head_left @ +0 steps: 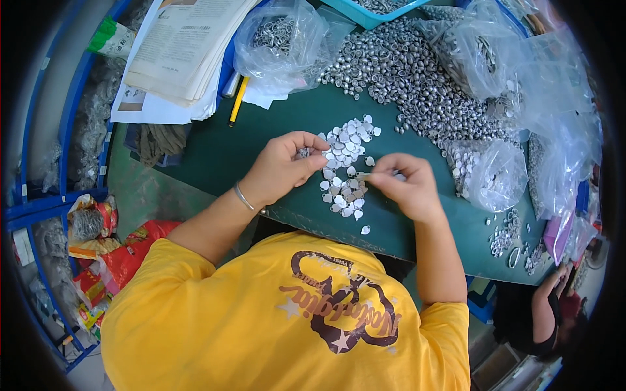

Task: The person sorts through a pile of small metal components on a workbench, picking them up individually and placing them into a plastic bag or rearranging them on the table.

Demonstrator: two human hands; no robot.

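Between my hands, a loose pile of small flat silver heart-shaped tags [345, 144] spreads over the green tabletop. At the pile's left edge is my left hand [287, 164], its thumb and fingers curled together around small silver metal pieces [303, 153]. My right hand [405, 186] is closed on the other side of the tags. A tiny yellowish thing shows at its fingertips, too small to name, and a bit of silver glints among its curled fingers.
Domed silver metal pieces [398, 72] cover the far right. Plastic bags of parts [499, 176] stand near them. Papers [176, 58] and a yellow pencil-like stick [238, 101] lie far left. Blue shelving [65, 150] stands left; another person's arm [544, 306] shows at right.
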